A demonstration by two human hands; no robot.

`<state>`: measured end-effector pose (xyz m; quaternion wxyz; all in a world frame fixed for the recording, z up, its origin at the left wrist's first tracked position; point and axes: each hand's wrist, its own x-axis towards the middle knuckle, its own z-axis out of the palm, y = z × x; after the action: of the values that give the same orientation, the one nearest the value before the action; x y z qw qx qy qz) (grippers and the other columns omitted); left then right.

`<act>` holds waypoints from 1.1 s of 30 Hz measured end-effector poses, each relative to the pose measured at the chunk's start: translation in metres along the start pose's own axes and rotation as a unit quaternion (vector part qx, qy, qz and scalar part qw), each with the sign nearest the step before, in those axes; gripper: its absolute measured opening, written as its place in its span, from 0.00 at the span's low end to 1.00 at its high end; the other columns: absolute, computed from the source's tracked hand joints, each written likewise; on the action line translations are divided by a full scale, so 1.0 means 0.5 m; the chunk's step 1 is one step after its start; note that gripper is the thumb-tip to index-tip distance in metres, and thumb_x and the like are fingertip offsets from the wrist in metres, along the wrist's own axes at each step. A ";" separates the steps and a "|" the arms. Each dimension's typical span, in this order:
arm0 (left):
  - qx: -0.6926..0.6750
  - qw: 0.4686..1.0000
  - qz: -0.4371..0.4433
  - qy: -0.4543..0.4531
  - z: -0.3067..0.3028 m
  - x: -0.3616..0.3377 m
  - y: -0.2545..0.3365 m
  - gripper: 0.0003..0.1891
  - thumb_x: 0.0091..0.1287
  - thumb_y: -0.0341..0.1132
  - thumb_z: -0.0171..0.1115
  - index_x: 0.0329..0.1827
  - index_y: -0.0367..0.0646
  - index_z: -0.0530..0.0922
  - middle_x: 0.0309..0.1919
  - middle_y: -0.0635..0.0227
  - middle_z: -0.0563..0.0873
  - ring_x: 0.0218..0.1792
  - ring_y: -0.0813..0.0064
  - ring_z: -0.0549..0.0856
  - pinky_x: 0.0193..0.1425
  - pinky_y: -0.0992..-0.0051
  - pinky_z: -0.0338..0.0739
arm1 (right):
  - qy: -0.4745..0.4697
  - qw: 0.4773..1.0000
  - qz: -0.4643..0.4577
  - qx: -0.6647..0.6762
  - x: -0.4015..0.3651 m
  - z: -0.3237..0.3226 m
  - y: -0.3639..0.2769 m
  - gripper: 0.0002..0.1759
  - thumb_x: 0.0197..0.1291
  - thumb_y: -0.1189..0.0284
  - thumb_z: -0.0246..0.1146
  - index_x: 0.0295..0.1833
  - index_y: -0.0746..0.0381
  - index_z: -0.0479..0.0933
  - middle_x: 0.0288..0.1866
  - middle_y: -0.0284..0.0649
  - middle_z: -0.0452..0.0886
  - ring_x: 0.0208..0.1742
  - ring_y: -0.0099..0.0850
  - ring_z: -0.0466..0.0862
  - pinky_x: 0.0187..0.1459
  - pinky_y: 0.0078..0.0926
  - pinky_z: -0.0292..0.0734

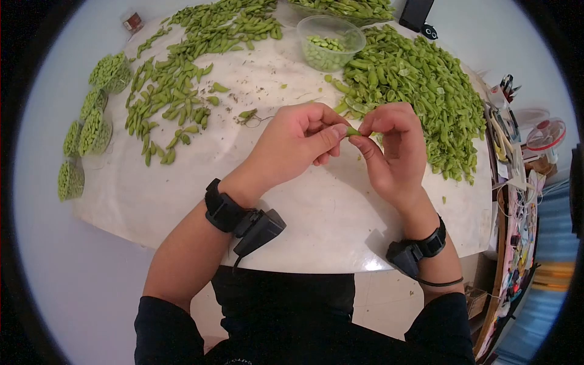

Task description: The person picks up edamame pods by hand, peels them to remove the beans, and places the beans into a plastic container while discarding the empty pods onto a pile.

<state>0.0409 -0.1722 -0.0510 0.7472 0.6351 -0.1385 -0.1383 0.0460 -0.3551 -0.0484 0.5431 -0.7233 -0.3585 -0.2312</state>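
Note:
Between the fingertips of both hands is a small green edamame pod (pixel 352 131), held above the middle of the table. My left hand (pixel 299 141) pinches one end, with the thumb on top and the other fingers curled under. The opposite end sits between thumb and forefinger of my right hand (pixel 392 146). Beyond the hands stands a clear plastic tub (pixel 307 56) with shelled green beans (pixel 325 44) inside. A large heap of opened pods (pixel 420 91) lies to the right of it. Whole pods (pixel 173 91) are spread over the left and far side.
Several clear containers full of beans (pixel 96 131) line the left edge of the pale table (pixel 201 182). At the far edge are a bowl of pods (pixel 347 9) and a dark upright device (pixel 416 13). A cluttered shelf with a small fan (pixel 545 135) borders the right side.

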 end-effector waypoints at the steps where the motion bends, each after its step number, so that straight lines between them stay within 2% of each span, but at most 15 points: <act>1: 0.005 1.000 0.003 0.002 0.000 0.000 -0.001 0.08 0.69 0.31 0.58 0.44 0.34 0.78 0.25 0.71 0.82 0.23 0.86 0.76 0.27 0.84 0.70 | 0.006 0.999 0.011 0.034 -0.001 0.002 0.000 0.19 0.46 0.89 0.66 0.42 0.63 0.69 0.36 0.39 0.72 0.36 0.30 0.74 0.40 0.22 0.71; 7: 0.024 1.000 0.011 0.008 0.000 -0.003 0.001 0.06 0.68 0.30 0.59 0.41 0.35 0.78 0.24 0.71 0.81 0.22 0.87 0.75 0.25 0.85 0.69 | -0.008 0.997 0.048 0.067 -0.003 0.000 -0.002 0.20 0.46 0.90 0.65 0.36 0.62 0.62 0.36 0.38 0.71 0.36 0.27 0.73 0.38 0.20 0.68; 13: 0.039 0.999 0.024 0.011 0.005 -0.008 0.004 0.06 0.69 0.31 0.59 0.40 0.36 0.78 0.23 0.72 0.80 0.21 0.86 0.75 0.24 0.84 0.69 | 0.005 0.999 0.028 0.032 0.000 0.001 -0.003 0.22 0.45 0.90 0.66 0.32 0.60 0.59 0.31 0.39 0.72 0.31 0.27 0.73 0.34 0.20 0.68; 15: 0.054 0.998 0.041 0.004 0.003 -0.007 -0.001 0.09 0.70 0.35 0.59 0.42 0.37 0.77 0.23 0.72 0.79 0.21 0.87 0.74 0.24 0.85 0.69 | 0.009 0.998 0.035 0.041 -0.001 0.003 -0.002 0.23 0.44 0.90 0.66 0.31 0.60 0.58 0.30 0.39 0.72 0.31 0.27 0.74 0.34 0.21 0.68; 27: 0.043 0.997 0.047 0.030 0.017 -0.012 -0.006 0.07 0.70 0.33 0.58 0.41 0.37 0.77 0.22 0.74 0.78 0.21 0.87 0.73 0.23 0.86 0.66 | 0.023 0.996 0.051 0.067 -0.003 0.009 -0.006 0.24 0.44 0.92 0.66 0.30 0.59 0.57 0.28 0.37 0.66 0.31 0.28 0.75 0.34 0.22 0.69; 30: 0.015 0.998 0.040 0.054 0.025 -0.013 -0.004 0.05 0.68 0.27 0.58 0.38 0.34 0.78 0.22 0.71 0.80 0.22 0.87 0.75 0.25 0.84 0.69 | 0.024 0.998 0.040 0.043 -0.003 0.009 -0.006 0.24 0.43 0.92 0.66 0.30 0.59 0.57 0.27 0.37 0.66 0.31 0.28 0.75 0.34 0.22 0.69; 33: 0.000 0.997 0.039 0.062 0.029 -0.013 -0.007 0.04 0.68 0.27 0.57 0.38 0.34 0.77 0.22 0.71 0.80 0.22 0.87 0.75 0.25 0.84 0.69 | 0.020 0.999 0.028 0.010 -0.004 0.008 -0.006 0.24 0.43 0.93 0.65 0.30 0.59 0.58 0.27 0.37 0.67 0.30 0.29 0.76 0.33 0.23 0.70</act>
<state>0.0293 -0.1835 -0.0526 0.7591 0.6365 -0.1172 -0.0693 0.0422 -0.3512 -0.0494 0.5634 -0.7228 -0.3292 -0.2272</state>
